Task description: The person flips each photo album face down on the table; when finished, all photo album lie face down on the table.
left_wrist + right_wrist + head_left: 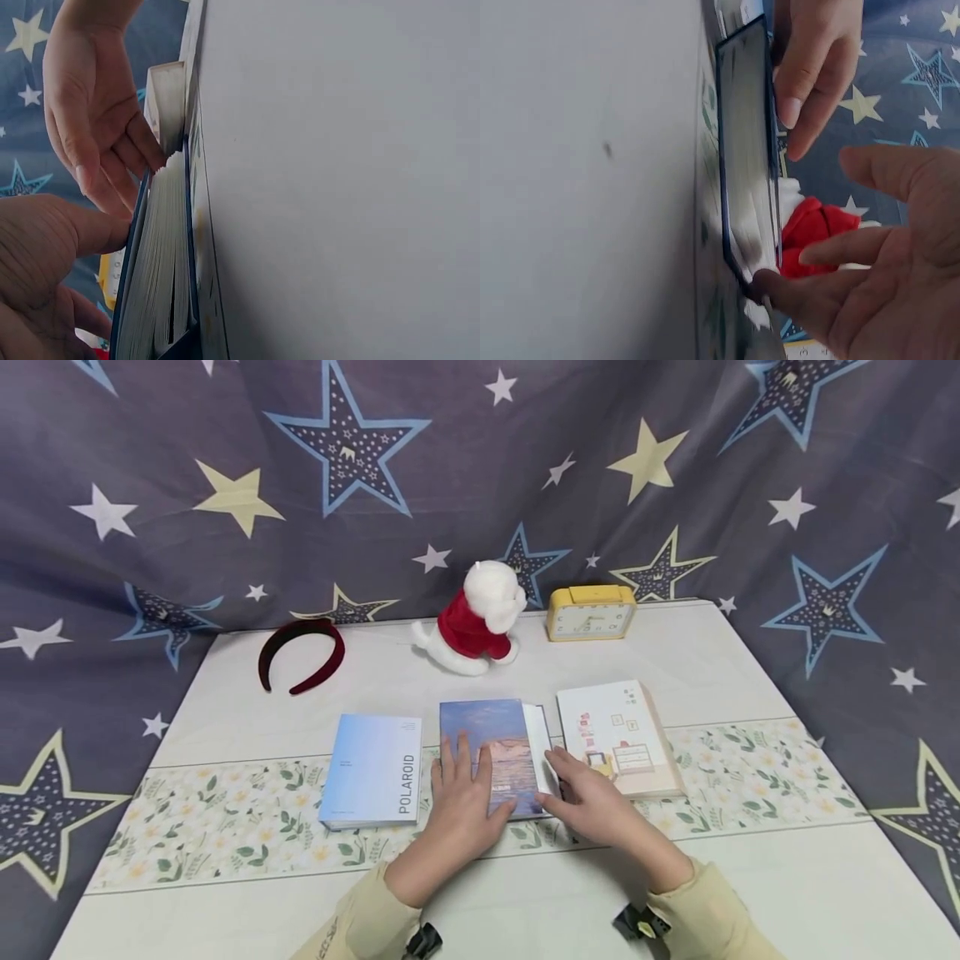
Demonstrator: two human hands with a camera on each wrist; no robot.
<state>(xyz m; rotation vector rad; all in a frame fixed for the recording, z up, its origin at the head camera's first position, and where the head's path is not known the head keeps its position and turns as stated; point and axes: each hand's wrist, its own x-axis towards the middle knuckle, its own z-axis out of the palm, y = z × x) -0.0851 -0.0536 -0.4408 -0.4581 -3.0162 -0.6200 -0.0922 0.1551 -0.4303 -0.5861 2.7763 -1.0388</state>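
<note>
The album [513, 760] is set down on the tabletop [540, 902], between the blue album [367, 777] and the white book [615, 727]. Its cover is touched by the left hand [461, 793], whose fingers are spread and nearly straight, with nothing gripped. At the right edge, the pages [154, 277] are touched by the right hand [592, 793]; its fingers are parted from the thumb, and no firm hold is seen.

If the cover were pressed too hard while the pages were raised, they could be creased. Several could be caught at once, since they are packed closely. The white book could be nudged by the right hand, which is near it.

A thick stack of pages is contained between the album's covers; what they carry cannot be told. The contents of the blue album are hidden.
</note>
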